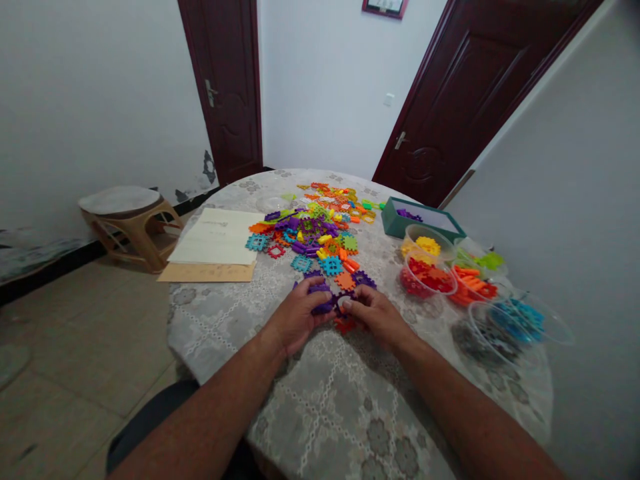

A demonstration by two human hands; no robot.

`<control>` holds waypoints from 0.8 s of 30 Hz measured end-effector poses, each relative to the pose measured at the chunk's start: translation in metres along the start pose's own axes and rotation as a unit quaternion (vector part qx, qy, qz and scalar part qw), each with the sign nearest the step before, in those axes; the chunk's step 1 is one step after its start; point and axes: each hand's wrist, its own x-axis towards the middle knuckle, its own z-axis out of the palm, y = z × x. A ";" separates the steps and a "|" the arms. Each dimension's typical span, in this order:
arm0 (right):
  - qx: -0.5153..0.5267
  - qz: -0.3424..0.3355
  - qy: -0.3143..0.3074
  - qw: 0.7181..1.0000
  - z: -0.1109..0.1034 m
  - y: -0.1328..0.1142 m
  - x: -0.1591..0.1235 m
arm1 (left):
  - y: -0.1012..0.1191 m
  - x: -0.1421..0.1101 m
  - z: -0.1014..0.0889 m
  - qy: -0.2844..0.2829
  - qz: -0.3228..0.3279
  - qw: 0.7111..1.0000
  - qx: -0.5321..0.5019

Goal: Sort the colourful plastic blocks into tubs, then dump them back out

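Observation:
My left hand (306, 311) is closed around several purple plastic building pieces (323, 301) near the front of the pile. Close beside it, my right hand (376, 312) pinches a dark purple square piece (342, 302) with a toothed edge and an open middle. An orange toothed piece (344, 325) lies just below the fingers. Beyond my hands are another orange square piece (345, 280), a purple one (364, 279) and a blue one (331, 265). A mixed heap of colourful interlocking pieces (315, 227) spreads over the table behind them.
On the right of the patterned tablecloth (320, 413) stand clear tubs with yellow (427, 245), red (427, 277), orange (470, 285), blue (517, 320) and grey pieces (487, 340). A green box (395, 223) holds purple pieces. Paper sheets (213, 240) lie at left; a stool (131, 223) stands beyond.

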 end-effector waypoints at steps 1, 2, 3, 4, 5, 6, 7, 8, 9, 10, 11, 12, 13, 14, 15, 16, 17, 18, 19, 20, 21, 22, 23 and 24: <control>0.004 -0.006 0.004 1.000 0.007 0.001 -0.001 | -0.001 -0.001 0.001 -0.001 0.002 1.000 0.015; 0.008 -0.012 0.008 1.000 0.011 0.002 -0.001 | -0.001 -0.002 0.001 -0.001 0.006 1.000 0.026; 0.012 -0.014 0.013 1.000 0.014 0.002 -0.002 | -0.002 -0.002 0.001 -0.002 0.008 0.999 0.033; 0.016 -0.011 0.019 1.000 0.015 0.003 -0.002 | -0.002 -0.002 0.000 0.000 0.009 0.999 0.034; 0.023 -0.005 0.023 0.999 0.015 0.003 -0.002 | -0.002 -0.002 0.000 0.004 0.007 0.999 0.032; 0.034 0.003 0.023 0.999 0.015 0.004 -0.002 | -0.002 -0.001 0.000 0.009 0.004 1.000 0.026; 0.049 0.011 0.020 0.999 0.014 0.004 -0.002 | -0.002 -0.001 -0.001 0.013 0.003 1.000 0.018; 0.071 0.018 0.014 0.997 0.014 0.004 -0.002 | -0.002 -0.001 -0.001 0.016 0.002 1.000 0.012; 0.098 0.022 0.004 0.995 0.013 0.003 -0.003 | -0.002 0.000 -0.001 0.017 0.003 1.000 0.008; 0.128 0.025 -0.009 0.991 0.014 0.003 -0.003 | -0.002 -0.001 -0.001 0.015 0.004 1.000 0.005; 0.157 0.027 -0.023 0.987 0.014 0.002 -0.004 | -0.001 -0.001 0.000 0.013 0.004 1.000 0.004; 0.183 0.027 -0.035 0.982 0.015 0.001 -0.005 | -0.001 -0.001 0.000 0.011 0.002 1.000 0.004; 0.203 0.026 -0.044 0.978 0.016 0.001 -0.005 | -0.001 -0.001 0.001 0.008 0.001 1.000 0.004; 0.214 0.023 -0.049 0.975 0.017 0.001 -0.006 | -0.001 -0.002 0.001 0.005 0.000 1.000 0.004; 0.216 0.022 -0.052 0.975 0.018 0.001 -0.006 | -0.001 -0.002 0.001 0.003 0.000 1.000 0.002; 0.211 0.021 -0.052 0.976 0.018 0.001 -0.006 | 0.000 -0.003 0.001 0.002 0.001 1.000 -0.001; 0.202 0.021 -0.050 0.978 0.019 0.002 -0.006 | 0.000 -0.003 0.002 0.002 0.002 1.000 -0.004; 0.188 0.019 -0.048 0.981 0.019 0.003 -0.005 | 0.000 -0.004 0.002 0.001 0.003 1.000 -0.006; 0.172 0.015 -0.047 0.984 0.018 0.004 -0.005 | 0.000 -0.004 0.003 0.000 0.003 1.000 -0.003; 0.154 0.010 -0.046 0.987 0.019 0.006 -0.004 | 0.000 -0.004 0.003 -0.001 0.002 1.000 0.003; 0.134 0.004 -0.048 0.990 0.019 0.008 -0.005 | -0.001 -0.004 0.003 0.000 0.003 1.000 0.013; 0.112 -0.004 -0.051 0.992 0.019 0.010 -0.005 | -0.002 -0.003 0.003 0.001 0.004 1.000 0.025; 0.084 -0.016 -0.054 0.995 0.020 0.011 -0.006 | -0.004 -0.002 0.003 0.005 0.008 0.999 0.037; 0.051 -0.035 -0.056 0.996 0.021 0.012 -0.007 | -0.005 -0.002 0.003 0.011 0.013 0.999 0.048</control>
